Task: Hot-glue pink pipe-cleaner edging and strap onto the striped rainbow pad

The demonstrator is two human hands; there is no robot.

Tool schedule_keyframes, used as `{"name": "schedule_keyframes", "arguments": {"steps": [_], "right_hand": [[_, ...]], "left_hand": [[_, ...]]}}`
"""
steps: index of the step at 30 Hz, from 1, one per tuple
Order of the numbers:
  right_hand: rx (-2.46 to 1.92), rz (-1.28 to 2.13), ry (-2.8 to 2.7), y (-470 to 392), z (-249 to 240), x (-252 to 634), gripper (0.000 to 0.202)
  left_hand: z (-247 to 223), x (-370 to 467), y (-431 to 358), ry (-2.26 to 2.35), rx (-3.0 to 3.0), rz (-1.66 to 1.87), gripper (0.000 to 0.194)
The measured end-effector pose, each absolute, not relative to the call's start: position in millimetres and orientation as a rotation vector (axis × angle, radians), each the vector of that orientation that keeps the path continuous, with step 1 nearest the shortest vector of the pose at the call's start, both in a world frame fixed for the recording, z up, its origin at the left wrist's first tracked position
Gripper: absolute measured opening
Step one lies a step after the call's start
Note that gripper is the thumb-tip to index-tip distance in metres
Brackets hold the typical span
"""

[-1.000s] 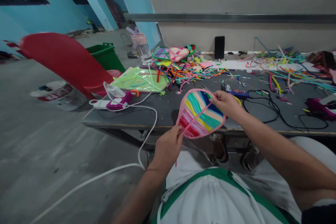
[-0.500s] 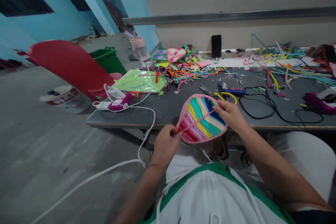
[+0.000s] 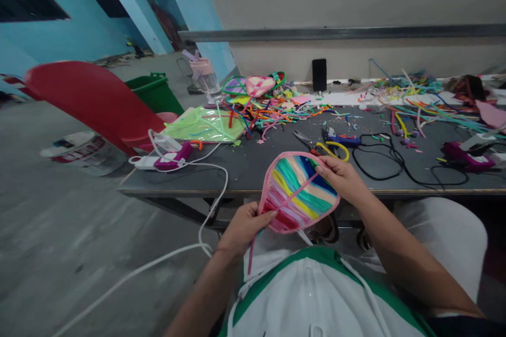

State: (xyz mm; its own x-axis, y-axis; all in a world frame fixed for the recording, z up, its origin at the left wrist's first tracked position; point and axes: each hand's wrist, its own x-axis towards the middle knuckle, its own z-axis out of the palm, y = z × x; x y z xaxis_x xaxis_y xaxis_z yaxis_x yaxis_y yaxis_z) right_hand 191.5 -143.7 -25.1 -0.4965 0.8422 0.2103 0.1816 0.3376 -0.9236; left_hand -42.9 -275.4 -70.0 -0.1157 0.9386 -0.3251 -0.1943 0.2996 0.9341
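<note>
Between my hands is a rounded panel of colourful pipe cleaners (image 3: pixel 302 195), striped from red through yellow and teal to blue, with a pink fuzzy border. A thin pink pipe cleaner (image 3: pixel 292 195) runs diagonally across its face. My left hand (image 3: pixel 247 226) is closed on the lower left edge, its thumb pressing the pink strip down; a pink tail hangs below it. At the upper right edge, my right hand (image 3: pixel 340 176) pinches the panel and the strip's other end. Just beyond the panel lie scissors with yellow handles (image 3: pixel 334 150) and a blue glue gun (image 3: pixel 343 139).
Loose pipe cleaners (image 3: pixel 276 113) cover the back of the table (image 3: pixel 177 181). A phone (image 3: pixel 319 75) leans against the wall, and a bottle (image 3: pixel 205 78) stands at the back left. White cable (image 3: pixel 224 179) drops over the front edge. A red chair (image 3: pixel 90 100) is to the left.
The panel has come slightly lower and tilts to show more of its face. My left thumb now lies over the strip, and a pink tail shows under that hand.
</note>
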Motion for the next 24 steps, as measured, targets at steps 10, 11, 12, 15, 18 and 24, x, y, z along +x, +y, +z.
{"name": "schedule_keyframes", "arguments": {"steps": [10,11,12,15,18,24], "right_hand": [[-0.723,1.510,-1.666,-156.3,-26.6,203.6,0.041],[-0.698,1.564,-1.648,-156.3,-27.0,204.7,0.044],[-0.682,1.608,-1.633,-156.0,-27.1,205.8,0.048],[-0.718,1.646,-1.629,-154.9,-25.7,208.5,0.055],[-0.859,1.538,-1.689,-154.8,-20.9,209.9,0.044],[-1.032,1.265,-1.814,-156.5,-14.6,212.0,0.036]], "left_hand": [[-62.6,-33.2,-282.1,1.270,0.651,1.195,0.030],[-62.7,-32.7,-282.0,1.266,0.649,1.193,0.030],[-63.1,-32.4,-281.8,1.260,0.654,1.187,0.030],[-64.8,-31.8,-281.3,1.239,0.686,1.166,0.031],[-67.1,-30.8,-281.2,1.246,0.725,1.143,0.031],[-70.0,-25.7,-282.0,1.326,0.752,1.129,0.031]]}}
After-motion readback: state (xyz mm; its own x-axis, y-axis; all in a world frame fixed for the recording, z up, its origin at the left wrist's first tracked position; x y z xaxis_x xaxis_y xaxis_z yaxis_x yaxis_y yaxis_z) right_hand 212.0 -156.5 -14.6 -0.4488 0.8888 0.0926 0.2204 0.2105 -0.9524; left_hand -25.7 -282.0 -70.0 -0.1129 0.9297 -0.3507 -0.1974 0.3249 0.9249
